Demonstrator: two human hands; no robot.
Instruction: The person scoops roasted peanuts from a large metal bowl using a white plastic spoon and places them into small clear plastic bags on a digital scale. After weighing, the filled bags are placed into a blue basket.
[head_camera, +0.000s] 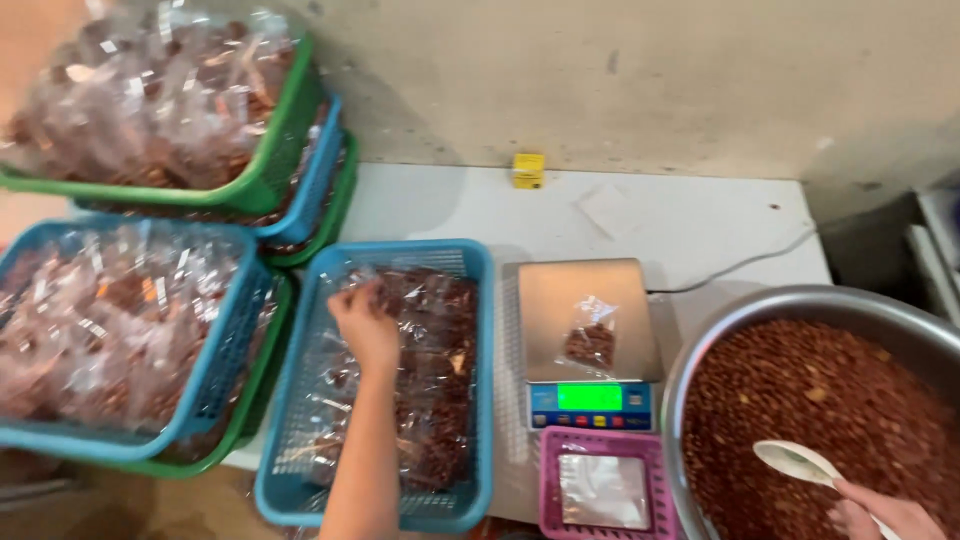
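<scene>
Right grip (880, 515) holds a spoon (800, 462); left grip (362, 318) unclear, over white table (450, 205), grey wall (650, 80).

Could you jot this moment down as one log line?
left hand: in blue basket on packed bags | right hand: holds white scoop over metal bowl | scale: one small bag

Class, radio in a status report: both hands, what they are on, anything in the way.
Left hand in blue basket, on packed bags. Right hand holds white scoop over metal bowl of nuts. One small bag on scale. Nothing in the way.
</scene>
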